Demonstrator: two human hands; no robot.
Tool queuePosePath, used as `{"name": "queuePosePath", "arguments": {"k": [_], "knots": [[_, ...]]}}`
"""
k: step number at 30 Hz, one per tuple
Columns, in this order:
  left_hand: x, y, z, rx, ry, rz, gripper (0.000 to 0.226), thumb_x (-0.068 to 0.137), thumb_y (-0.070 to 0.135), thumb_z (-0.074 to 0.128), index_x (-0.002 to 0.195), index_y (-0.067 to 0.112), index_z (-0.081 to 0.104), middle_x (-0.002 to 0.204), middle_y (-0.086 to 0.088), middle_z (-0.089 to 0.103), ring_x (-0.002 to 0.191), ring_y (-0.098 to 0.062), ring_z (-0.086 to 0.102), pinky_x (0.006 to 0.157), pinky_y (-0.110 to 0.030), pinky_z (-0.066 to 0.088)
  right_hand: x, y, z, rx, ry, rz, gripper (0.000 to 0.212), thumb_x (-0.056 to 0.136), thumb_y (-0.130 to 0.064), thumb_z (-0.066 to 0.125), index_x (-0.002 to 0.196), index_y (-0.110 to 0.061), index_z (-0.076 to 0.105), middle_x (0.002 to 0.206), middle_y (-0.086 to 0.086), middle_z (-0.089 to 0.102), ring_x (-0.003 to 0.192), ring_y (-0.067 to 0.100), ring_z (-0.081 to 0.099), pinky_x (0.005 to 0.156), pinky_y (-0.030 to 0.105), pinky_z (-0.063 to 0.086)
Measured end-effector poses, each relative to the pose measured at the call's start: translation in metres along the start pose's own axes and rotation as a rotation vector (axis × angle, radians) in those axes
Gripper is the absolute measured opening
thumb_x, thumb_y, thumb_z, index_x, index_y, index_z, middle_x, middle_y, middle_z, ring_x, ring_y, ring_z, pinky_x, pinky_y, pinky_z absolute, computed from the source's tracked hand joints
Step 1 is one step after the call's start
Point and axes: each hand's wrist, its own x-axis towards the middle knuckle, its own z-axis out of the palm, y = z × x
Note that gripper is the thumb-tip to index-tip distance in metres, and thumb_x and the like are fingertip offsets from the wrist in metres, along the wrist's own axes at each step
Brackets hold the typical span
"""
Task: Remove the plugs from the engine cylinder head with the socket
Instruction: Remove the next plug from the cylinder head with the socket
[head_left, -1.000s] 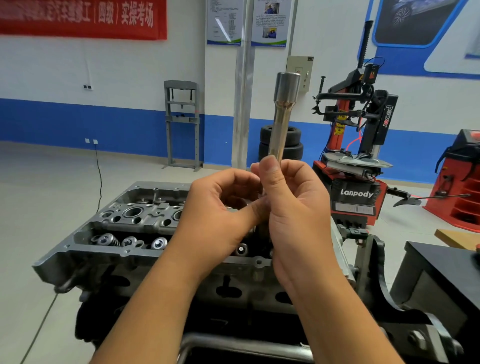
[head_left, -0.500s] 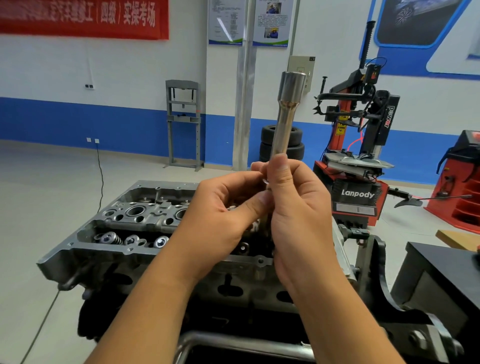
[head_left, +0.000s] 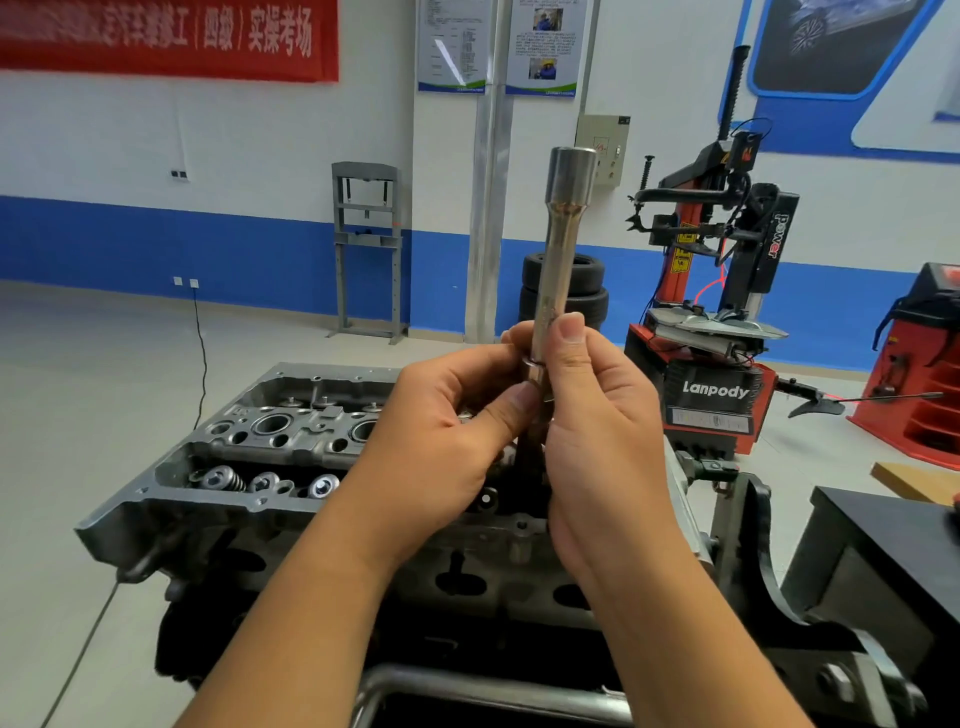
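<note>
Though tarnished, tubular steel socket (head_left: 558, 249).

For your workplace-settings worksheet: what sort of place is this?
Probably a car-repair training workshop: a bare engine cylinder head on a stand, a tyre changer with stacked tyres beside it, and instruction posters on the wall.

Both forearms bare — no sleeves, gloves, watch; left hand (head_left: 441, 441) & right hand (head_left: 597, 431) bare, nails short.
</note>
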Motion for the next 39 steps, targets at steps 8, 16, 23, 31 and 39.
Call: {"name": "queuePosePath", "arguments": {"k": [8,16,23,31,39], "knots": [[-0.0005,-0.0033,-0.0035,0.024,-0.023,-0.029,0.031,0.097,0.028,0.068,0.127,0.023,0.072,0.117,0.002,0.078,0.114,-0.020,0.072,0.097,-0.040,0.061,-0.0013,0.0010,-0.0003,-0.011,-0.028,-0.030,0.034,0.090,-0.052,0.066,0.092,-0.019,0.075,0.091,0.005,0.075,0.093,0.028,0.074,0.083,0.046,0.063],[0.0013,-0.0057,0.0001,0.134,0.136,-0.021,0.031,0.077,0.037,0.082,0.105,0.024,0.077,0.099,0.000,0.079,0.092,-0.024,0.074,0.081,-0.046,0.065,-0.0021,-0.0009,0.0008,0.031,-0.002,-0.006,0.040,0.076,-0.058,0.073,0.088,-0.021,0.069,0.093,0.010,0.074,0.086,0.023,0.072,0.084,0.055,0.063],[0.0010,-0.0016,-0.0005,-0.036,-0.005,-0.067,0.031,0.094,0.029,0.064,0.120,0.017,0.075,0.110,0.000,0.079,0.103,-0.015,0.075,0.079,-0.022,0.059,-0.0008,-0.0019,-0.0009,0.028,-0.004,-0.022,0.037,0.090,-0.053,0.058,0.087,-0.019,0.075,0.087,0.000,0.075,0.084,0.015,0.072,0.074,0.029,0.061],[0.0007,-0.0006,-0.0016,-0.006,-0.052,-0.071,0.033,0.096,0.027,0.061,0.127,0.017,0.072,0.118,-0.001,0.077,0.116,-0.018,0.072,0.099,-0.036,0.059,-0.0014,-0.0007,-0.0001,0.000,-0.008,-0.029,0.030,0.089,-0.050,0.064,0.090,-0.021,0.074,0.093,0.006,0.075,0.092,0.019,0.073,0.085,0.042,0.062],[0.0013,-0.0031,0.0006,0.075,0.051,-0.042,0.030,0.089,0.028,0.071,0.117,0.015,0.074,0.109,-0.002,0.079,0.106,-0.021,0.075,0.091,-0.040,0.063,-0.0016,-0.0001,-0.0006,0.022,0.028,-0.009,0.033,0.081,-0.048,0.076,0.095,-0.019,0.070,0.097,0.008,0.076,0.093,0.025,0.075,0.083,0.044,0.063]]}}
